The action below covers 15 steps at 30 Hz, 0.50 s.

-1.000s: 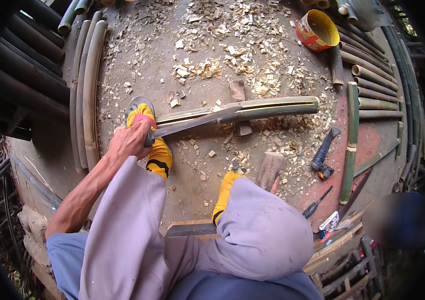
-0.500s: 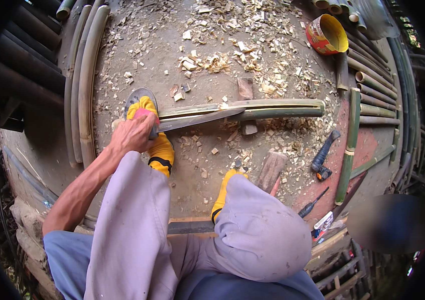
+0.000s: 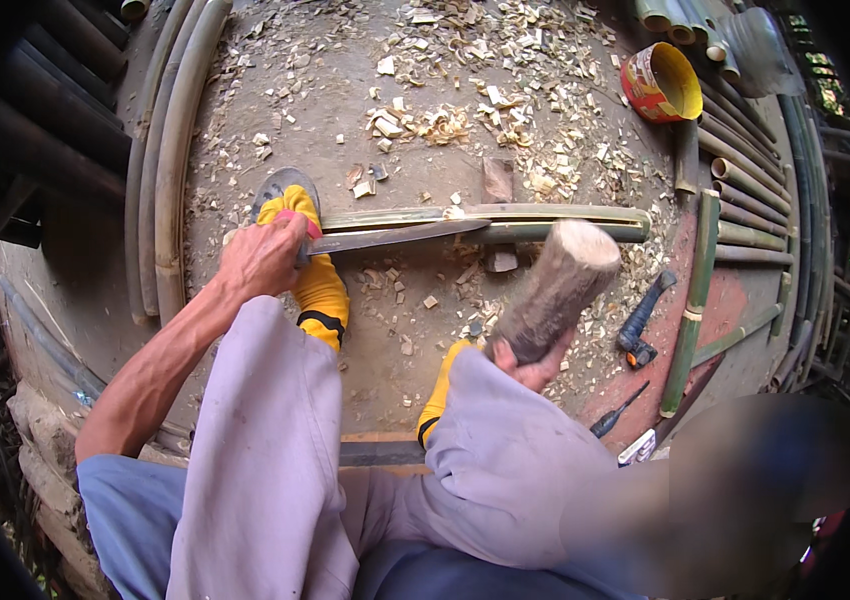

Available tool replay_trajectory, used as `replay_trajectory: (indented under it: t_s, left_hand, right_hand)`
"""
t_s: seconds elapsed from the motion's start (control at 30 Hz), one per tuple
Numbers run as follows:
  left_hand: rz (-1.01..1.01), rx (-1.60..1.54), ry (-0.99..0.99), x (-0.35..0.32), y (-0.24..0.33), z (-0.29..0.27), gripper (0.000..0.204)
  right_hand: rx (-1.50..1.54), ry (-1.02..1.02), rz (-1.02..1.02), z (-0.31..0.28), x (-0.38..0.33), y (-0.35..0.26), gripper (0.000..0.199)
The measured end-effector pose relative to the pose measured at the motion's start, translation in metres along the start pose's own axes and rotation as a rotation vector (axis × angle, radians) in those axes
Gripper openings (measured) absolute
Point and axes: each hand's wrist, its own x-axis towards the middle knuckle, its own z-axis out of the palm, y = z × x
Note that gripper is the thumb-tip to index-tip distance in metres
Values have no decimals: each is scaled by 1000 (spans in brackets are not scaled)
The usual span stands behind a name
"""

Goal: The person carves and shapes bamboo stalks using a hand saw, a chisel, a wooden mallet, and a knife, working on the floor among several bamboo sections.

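Observation:
My left hand (image 3: pixel 257 260) is closed around the handle of a long machete (image 3: pixel 395 236), with a bit of pink at the grip. The blade points right, and its tip end lies in the lengthwise split of a green bamboo pole (image 3: pixel 585 232). My left foot, in a yellow sock (image 3: pixel 323 290) and sandal, is beside that hand at the pole's left end. Fingers of my right hand (image 3: pixel 537 370) wrap the lower end of a short thick wooden log (image 3: pixel 560 285), tilted up to the right. The log's pale top hides part of the pole.
Wooden blocks (image 3: pixel 497 180) lie under the pole. Wood chips (image 3: pixel 445 125) litter the floor. At right are a red-and-yellow bucket (image 3: pixel 661 84), a cordless power tool (image 3: pixel 643 322), a dark-handled pointed tool (image 3: pixel 617 412) and stacked bamboo (image 3: pixel 750 215). Long poles (image 3: pixel 180 160) lie at left.
My right hand has come into view and lifted the log off the floor, its top rising toward the bamboo pole. The machete and my left hand stay nearly where they were.

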Motion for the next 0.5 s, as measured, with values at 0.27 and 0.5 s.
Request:
replay_trajectory:
  t_s: [0.27, 0.5]
  left_hand:
    - [42, 8, 39, -3, -9, 11, 32]
    - [42, 10, -48, 9, 0, -15, 34]
  right_hand:
    - [-170, -196, 139, 39, 43, -6, 99]
    - [-50, -264, -172, 61, 56, 5, 90]
